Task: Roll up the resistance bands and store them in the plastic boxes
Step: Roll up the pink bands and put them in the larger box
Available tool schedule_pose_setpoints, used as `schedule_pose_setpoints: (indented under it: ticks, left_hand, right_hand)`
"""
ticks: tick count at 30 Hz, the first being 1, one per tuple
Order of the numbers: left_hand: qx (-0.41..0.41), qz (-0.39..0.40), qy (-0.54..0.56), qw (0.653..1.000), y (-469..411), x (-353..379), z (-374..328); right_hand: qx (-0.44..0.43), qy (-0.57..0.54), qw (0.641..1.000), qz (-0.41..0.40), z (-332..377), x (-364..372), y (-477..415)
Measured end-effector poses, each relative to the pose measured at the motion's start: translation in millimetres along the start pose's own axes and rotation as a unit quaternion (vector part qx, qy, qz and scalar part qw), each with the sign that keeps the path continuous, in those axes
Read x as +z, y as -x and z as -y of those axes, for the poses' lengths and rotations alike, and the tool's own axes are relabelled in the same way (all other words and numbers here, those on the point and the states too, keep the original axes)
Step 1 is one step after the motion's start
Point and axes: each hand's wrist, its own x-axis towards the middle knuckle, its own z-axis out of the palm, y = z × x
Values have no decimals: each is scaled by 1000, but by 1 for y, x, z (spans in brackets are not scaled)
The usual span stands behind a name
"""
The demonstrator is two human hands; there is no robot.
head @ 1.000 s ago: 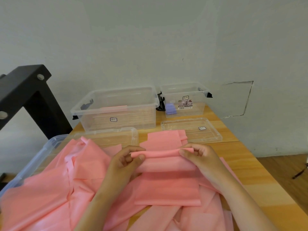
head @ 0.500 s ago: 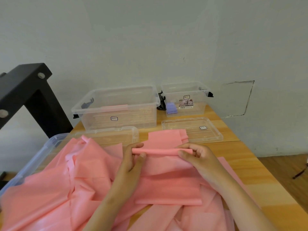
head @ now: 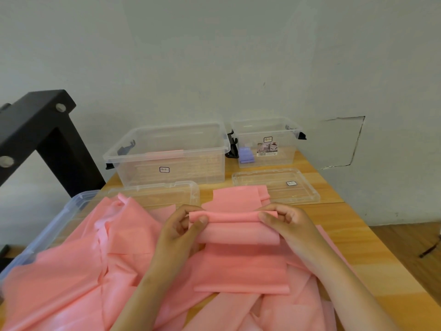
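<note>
Both hands up over the wooden table (head: 358,237), pinching one pink resistance band (head: 238,232) at its rolled top edge. Left hand (head: 183,232) grips the left end of the roll, thumb in front, fingers curled behind. Right hand (head: 286,223) grips the right end the same way, thumb tip on the front of the roll. The roll is thin, only a few turns (exact count not readable). The rest of this band hangs down from the roll in folds and ends in a flat edge lying on the pile of loose pink bands (head: 78,271).

The pile covers the near left of the table and spills over a bluish bin (head: 59,218) at the left edge. More pink band lies flat behind the hands, toward the lids.

Large clear plastic box (head: 167,156) sits at the back, open, one pink rolled band (head: 164,154) inside near its front wall. Small clear plastic box (head: 267,142) to its right, also open, holds a purple roll (head: 245,154). Clear lid (head: 276,185) lies flat in front of the small box; another clear lid (head: 155,194) in front of the large box, partly under the pink pile. Black metal frame (head: 40,130) at left, grey wall behind.
</note>
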Motion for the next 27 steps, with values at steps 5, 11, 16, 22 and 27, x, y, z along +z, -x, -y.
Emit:
schedule_pose_setpoints:
  ticks: [5,11,16,22,27]
  left_hand:
    - [-30,20,36,999,-1,-4,0]
    - [-52,70,74,993,-1,-7,0]
    - [-2,44,-8,999,1,-4,-5]
    - [22,37,-53,998,-1,-4,-1]
    - [-7,42,-30,999,-1,-4,2]
  right_hand:
    - [-10,-37,999,8,-1,-1,-1]
    - [-9,-64,998,7,8,-3,4]
    - [4,-72,997,7,9,-2,4]
    - [-14,-45,999,0,8,-1,3]
    - [9,-34,999,-3,6,-1,3]
